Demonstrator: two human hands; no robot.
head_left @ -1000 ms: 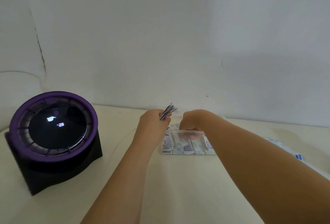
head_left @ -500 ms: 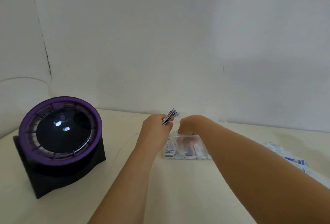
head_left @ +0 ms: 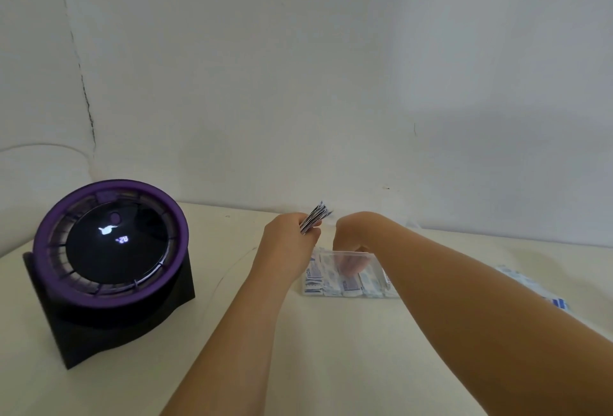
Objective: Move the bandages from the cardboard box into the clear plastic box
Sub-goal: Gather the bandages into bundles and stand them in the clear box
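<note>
Crossing the clear plastic box (head_left: 355, 252), the right forearm (head_left: 464, 283) hides its right end.

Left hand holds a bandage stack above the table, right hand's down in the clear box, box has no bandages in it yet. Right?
Not quite. The head view shows the clear plastic box already has a row of bandages lying in it. The rest stands: the left hand holds the bandage stack above the table, and the right hand reaches down into the box.

We read glowing digits, about "28", on the round black display (head_left: 112, 243) at left. Blue print on bandages (head_left: 345, 286) in the clear plastic box (head_left: 376, 258) is too blurred.
</note>
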